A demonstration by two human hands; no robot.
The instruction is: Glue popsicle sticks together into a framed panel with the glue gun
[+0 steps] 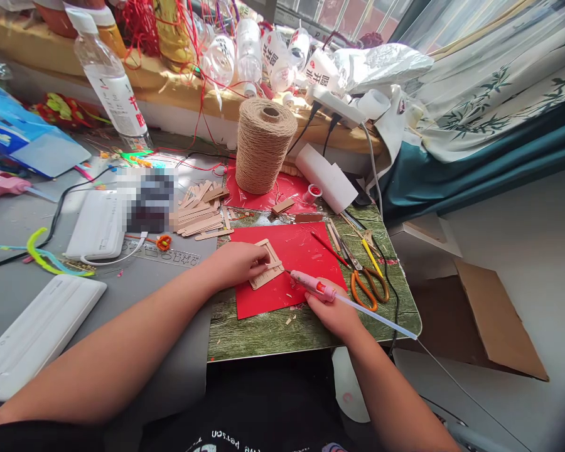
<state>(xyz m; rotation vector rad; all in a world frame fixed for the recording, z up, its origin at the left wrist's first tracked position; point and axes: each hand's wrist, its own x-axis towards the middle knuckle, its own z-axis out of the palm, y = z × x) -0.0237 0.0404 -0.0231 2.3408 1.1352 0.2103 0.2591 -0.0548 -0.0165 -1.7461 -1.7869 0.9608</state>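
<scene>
My right hand (332,311) is wrapped round a pink hot glue gun (313,284). A long translucent glue stick (381,320) sticks out of its back end. The nozzle points left, close to the edge of a small panel of wooden craft sticks (274,256). My left hand (239,262) is closed at the fingertips on that panel and covers part of it. Beneath both lies a red sheet (258,302) with glue strings and wood scraps on it.
Craft sticks (200,216) lie piled behind my left hand. A twine spool (263,147) stands at the back. Orange-handled scissors (365,285), a yellow craft knife (371,256) and a black cable lie to the right. White power banks (94,226) sit left. An open cardboard box (494,320) stands beyond the table edge.
</scene>
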